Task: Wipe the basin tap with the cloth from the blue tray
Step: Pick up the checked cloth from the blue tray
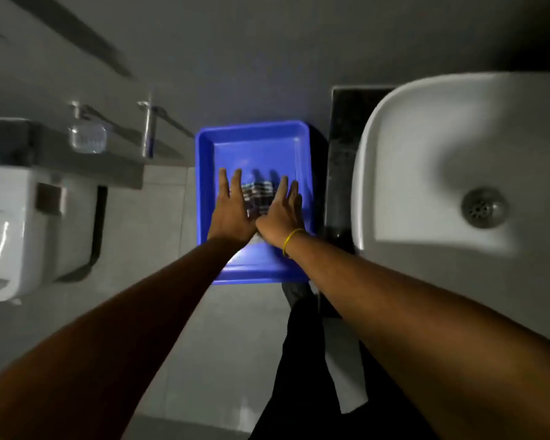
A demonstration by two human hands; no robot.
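A blue tray [254,134] lies on the floor between the toilet and the basin. Inside it sits a striped dark-and-white cloth [257,193], mostly covered by my hands. My left hand [231,211] hovers flat over the cloth's left side, fingers spread. My right hand [281,211], with a yellow band on the wrist, is flat over the cloth's right side, fingers apart. Neither hand grips the cloth. The white basin [426,160] with its metal drain [484,207] fills the right. The tap is out of view.
A white toilet [23,236] stands at the left under a grey ledge holding a clear soap dish [88,138]. Metal fittings [146,128] stick out of the wall. A dark pedestal [343,147] stands beside the basin. My dark trouser leg [302,360] is below the tray.
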